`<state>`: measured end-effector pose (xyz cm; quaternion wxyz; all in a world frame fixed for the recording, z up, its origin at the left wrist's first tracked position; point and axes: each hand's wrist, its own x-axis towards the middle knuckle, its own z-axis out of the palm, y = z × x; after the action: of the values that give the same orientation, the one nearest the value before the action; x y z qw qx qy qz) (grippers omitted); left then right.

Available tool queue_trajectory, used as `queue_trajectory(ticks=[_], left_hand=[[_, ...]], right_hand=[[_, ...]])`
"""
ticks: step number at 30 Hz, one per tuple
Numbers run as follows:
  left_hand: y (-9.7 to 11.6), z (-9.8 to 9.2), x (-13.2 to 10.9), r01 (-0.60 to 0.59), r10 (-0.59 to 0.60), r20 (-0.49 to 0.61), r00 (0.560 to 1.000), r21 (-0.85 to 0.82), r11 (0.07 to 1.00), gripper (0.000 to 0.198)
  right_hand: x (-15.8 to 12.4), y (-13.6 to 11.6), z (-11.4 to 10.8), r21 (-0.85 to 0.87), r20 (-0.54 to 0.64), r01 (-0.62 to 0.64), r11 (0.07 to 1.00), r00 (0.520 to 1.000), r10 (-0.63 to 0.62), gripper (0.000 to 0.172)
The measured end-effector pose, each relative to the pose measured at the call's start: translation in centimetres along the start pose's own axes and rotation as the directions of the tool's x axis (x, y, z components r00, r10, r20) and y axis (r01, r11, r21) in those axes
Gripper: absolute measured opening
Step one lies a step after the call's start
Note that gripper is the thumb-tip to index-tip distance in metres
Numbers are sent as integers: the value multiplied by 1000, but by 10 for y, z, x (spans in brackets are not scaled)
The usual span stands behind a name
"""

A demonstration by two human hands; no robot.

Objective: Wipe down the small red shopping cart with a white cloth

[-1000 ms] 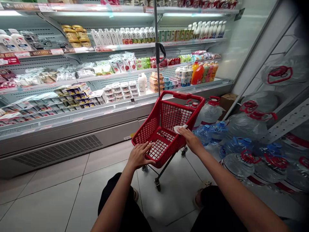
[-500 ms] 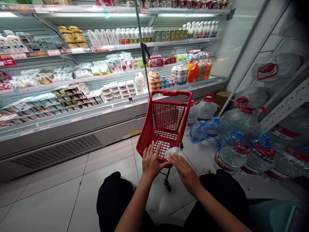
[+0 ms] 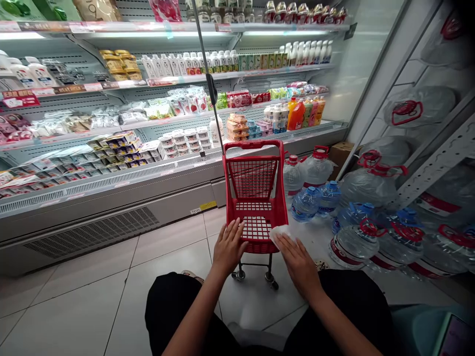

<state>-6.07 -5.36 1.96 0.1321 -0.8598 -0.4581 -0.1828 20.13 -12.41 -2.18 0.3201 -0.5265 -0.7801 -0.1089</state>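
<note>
A small red shopping cart (image 3: 281, 210) with grid-pattern sides stands on its wheels between my knees. At its near left corner is my left hand (image 3: 229, 247), fingers spread and holding nothing; it appears to rest against the rim. My right hand (image 3: 299, 264) is at the near right corner, its fingers laid over a white cloth or tissue (image 3: 279, 231). The cloth lies between those fingers and the cart's rim, and part of it is hidden under the hand. A thin dark pole (image 3: 205, 54) rises behind the cart's handle.
A refrigerated display (image 3: 178, 185) stocked with yogurt, milk and juice runs along the back. To the right, large water bottles (image 3: 354, 244) stand on the floor beside a white rack (image 3: 441, 155). A phone (image 3: 454, 336) shows at the lower right corner.
The cart has turned from an angle to face me more squarely. My right hand has shifted right with the cloth, and my left hand has moved slightly left.
</note>
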Motion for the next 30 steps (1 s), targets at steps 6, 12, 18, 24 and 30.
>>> queue_trajectory(ticks=[6,12,18,24,30], left_hand=[[33,15,1,48,-48,-24,999,-32,998,80],[26,9,-4,25,-26,-16,1000,-12,1000,75],[26,27,-3,1,0,-139,990,5,1000,76],[52,37,2,8,-17,-197,980,-45,999,77],[58,29,-6,-116,101,-138,985,-101,988,77]], right_hand=[[30,-49,29,61,5,129,990,992,-129,77],[-1,-2,6,-24,55,81,996,995,-79,77],[-18,45,-11,-73,42,0,997,999,3,73],[20,-10,21,32,8,95,995,995,-96,72],[19,-10,26,118,-10,150,982,989,-150,71]])
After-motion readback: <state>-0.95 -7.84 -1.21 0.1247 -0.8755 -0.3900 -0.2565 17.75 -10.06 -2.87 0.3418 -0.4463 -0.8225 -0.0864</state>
